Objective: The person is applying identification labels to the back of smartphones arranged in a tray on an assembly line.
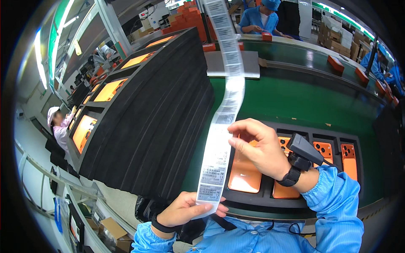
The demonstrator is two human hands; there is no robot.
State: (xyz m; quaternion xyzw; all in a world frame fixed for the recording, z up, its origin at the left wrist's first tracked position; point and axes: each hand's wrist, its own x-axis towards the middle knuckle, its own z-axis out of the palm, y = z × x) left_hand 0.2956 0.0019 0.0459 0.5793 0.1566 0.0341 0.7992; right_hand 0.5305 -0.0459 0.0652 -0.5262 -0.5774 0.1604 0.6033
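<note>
A long strip of white printed labels (233, 59) hangs from above and runs down in front of me. My left hand (185, 208) grips its lower end, thumb on top and fingers behind. Beside the strip's right edge, my right hand (263, 147) is bent, with thumb and index fingertips apart at that edge; whether they touch it is hard to tell. A black device is strapped to the right wrist. Under that hand lies a black foam tray (268, 196) with several orange phones (244, 177) in its slots, partly hidden by my hand and wrist.
A tall stack of black foam trays (156, 114) stands at left, orange phones in the top one. The green work surface (278, 97) extends behind the near tray. Orange boxes (335, 65) sit along the far line, where co-workers (259, 21) in blue work.
</note>
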